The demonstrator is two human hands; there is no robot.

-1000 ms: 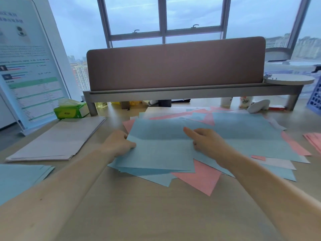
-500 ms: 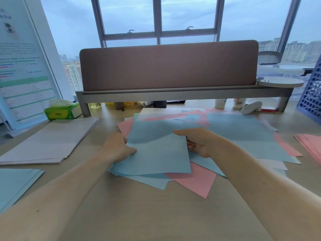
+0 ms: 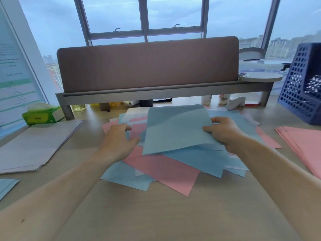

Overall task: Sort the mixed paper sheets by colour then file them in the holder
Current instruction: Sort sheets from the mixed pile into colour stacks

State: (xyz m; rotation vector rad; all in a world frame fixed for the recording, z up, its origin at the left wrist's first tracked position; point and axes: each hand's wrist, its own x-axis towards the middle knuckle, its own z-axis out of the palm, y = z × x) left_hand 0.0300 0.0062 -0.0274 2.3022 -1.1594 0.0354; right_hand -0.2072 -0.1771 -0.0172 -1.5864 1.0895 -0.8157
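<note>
Currently, head view: sorting step, filing not begun. My right hand [image 3: 224, 133]: fingers and thumb pinched on the right edge of a pale blue paper sheet [image 3: 177, 129], raised off the mixed heap of blue, pink and white sheets [image 3: 165, 167] at mid-desk. My left hand [image 3: 118, 140]: fingers loosely apart, resting on the heap. Next, I judge: carry the sheet across to the blue stack [image 3: 7, 186] far left; the dark blue perforated plastic holder [image 3: 300, 94] stands at right.

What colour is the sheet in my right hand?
The sheet is light blue, best seen in the head view.
</note>
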